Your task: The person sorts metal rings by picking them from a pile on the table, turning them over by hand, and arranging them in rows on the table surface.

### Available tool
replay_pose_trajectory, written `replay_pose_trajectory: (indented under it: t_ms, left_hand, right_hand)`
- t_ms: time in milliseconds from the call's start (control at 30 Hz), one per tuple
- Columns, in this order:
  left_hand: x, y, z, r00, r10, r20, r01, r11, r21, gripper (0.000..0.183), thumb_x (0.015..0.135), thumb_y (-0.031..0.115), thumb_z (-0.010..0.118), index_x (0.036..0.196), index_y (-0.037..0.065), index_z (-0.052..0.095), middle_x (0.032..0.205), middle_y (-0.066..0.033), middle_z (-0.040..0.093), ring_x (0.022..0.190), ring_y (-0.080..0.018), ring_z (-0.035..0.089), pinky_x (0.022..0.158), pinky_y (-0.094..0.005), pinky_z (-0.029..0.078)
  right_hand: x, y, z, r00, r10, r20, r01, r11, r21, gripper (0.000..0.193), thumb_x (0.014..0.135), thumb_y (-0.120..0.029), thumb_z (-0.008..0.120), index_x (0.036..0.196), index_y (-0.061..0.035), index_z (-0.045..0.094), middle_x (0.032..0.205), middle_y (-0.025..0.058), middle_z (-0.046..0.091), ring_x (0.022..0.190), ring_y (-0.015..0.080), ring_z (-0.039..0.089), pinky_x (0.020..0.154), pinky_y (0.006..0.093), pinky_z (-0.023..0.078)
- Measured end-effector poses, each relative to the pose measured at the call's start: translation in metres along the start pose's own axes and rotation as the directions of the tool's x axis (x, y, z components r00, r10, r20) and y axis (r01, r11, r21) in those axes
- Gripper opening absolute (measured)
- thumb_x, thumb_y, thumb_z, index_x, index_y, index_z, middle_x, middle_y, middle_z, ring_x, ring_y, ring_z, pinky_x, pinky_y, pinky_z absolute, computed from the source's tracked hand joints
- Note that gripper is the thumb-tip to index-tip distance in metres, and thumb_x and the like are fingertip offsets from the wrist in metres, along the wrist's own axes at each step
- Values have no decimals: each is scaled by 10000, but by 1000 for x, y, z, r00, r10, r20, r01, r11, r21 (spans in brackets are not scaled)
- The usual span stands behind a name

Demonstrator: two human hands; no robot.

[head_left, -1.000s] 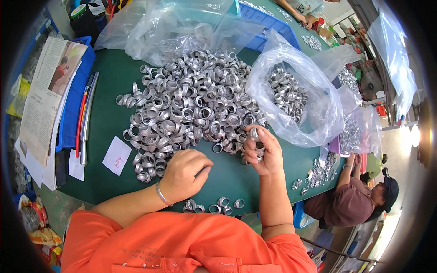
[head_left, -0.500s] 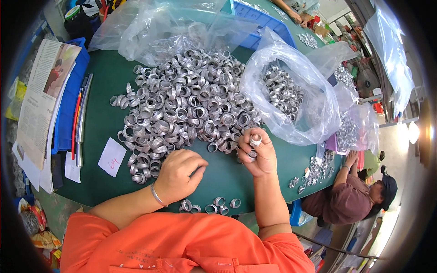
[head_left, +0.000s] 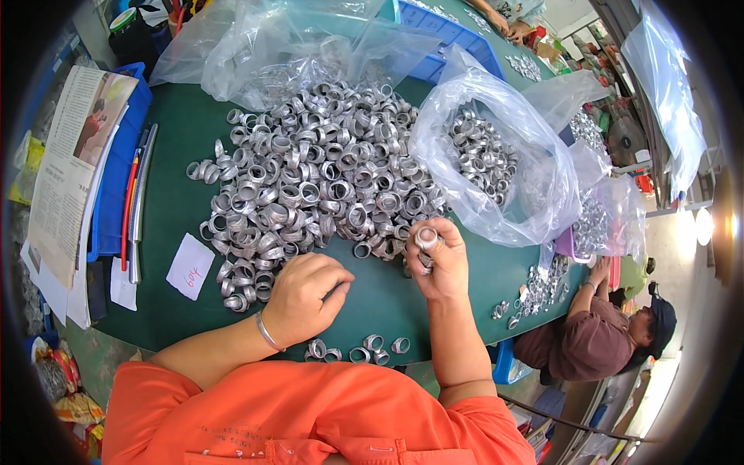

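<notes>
My right hand [head_left: 439, 263] is closed, held up at the right front of a big pile of silver metal rings [head_left: 333, 170]. A ring [head_left: 425, 238] sits between its thumb and index finger, its opening facing up. Lower in the same hand, another ring [head_left: 425, 261] shows partly among the curled fingers. My left hand [head_left: 304, 294] rests on the green table at the pile's front edge. Its fingers are loosely curled with the thumb close to them, and nothing shows in it; the palm is hidden. Several loose rings [head_left: 359, 355] lie near the table's front edge.
A clear plastic bag [head_left: 535, 217] with more rings stands open behind my right hand. Blue trays [head_left: 465, 46] are at the back. A paper slip [head_left: 191, 266] lies left of the pile, beside a blue bin [head_left: 132, 124] with newspaper. At right sits another person [head_left: 581, 341].
My right hand has shifted slightly left and tilted, carrying the ring at its thumb with it. My left hand has stayed in place.
</notes>
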State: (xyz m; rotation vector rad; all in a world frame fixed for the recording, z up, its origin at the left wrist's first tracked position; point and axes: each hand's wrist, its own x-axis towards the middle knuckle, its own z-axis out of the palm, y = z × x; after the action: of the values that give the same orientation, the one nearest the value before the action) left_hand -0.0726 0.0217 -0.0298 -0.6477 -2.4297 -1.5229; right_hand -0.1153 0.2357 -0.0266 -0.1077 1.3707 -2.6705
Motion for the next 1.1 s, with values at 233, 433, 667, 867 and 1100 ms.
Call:
replay_pose_trajectory:
  t_ms: [233, 433, 667, 867, 1100]
  left_hand:
    - [-3, -2, 1, 1000, -6, -18, 6, 1000, -9, 119, 672, 2, 625, 786, 33, 607, 776, -95, 591, 706, -264, 569, 648, -341, 441]
    - [-2, -1, 0, 997, -33, -74, 26, 996, -88, 104, 732, 59, 648, 810, 14, 597, 778, -107, 599, 690, -268, 572, 628, -330, 446]
    - [-2, -6, 3, 981, -9, -193, -15, 992, -121, 95, 742, 75, 645, 774, 9, 586, 706, -95, 579, 624, -264, 549, 583, -345, 432]
    - [-3, -7, 2, 988, -19, -152, 1, 993, -119, 96, 740, 62, 659, 791, 7, 599, 737, -104, 592, 645, -251, 565, 581, -316, 447]
    - [-4, -7, 2, 987, -25, -158, 3, 991, -135, 94, 737, 67, 665, 775, 10, 600, 729, -99, 595, 641, -246, 565, 579, -311, 446]
  right_hand:
    - [-3, 2, 15, 954, 193, -230, -159, 974, 158, 118, 845, -101, 563, 942, -33, 554, 1006, 182, 589, 861, 286, 630, 417, 215, 472]
    - [-20, 22, 29, 993, 115, -10, -114, 972, -206, 135, 732, 82, 621, 793, -5, 537, 983, 194, 591, 735, 194, 614, 444, 218, 479]
    - [-24, 25, 40, 990, -25, 139, 87, 883, -461, 214, 711, 100, 642, 771, -8, 467, 983, 186, 565, 755, 168, 604, 505, 213, 499]
    - [-24, 25, 38, 989, -12, 150, 84, 873, -481, 219, 711, 108, 635, 767, -10, 459, 991, 180, 558, 774, 180, 612, 508, 213, 505]
    - [-24, 25, 36, 988, -10, 157, 91, 852, -515, 225, 705, 107, 642, 759, -12, 459, 974, 173, 564, 739, 158, 604, 497, 210, 503]
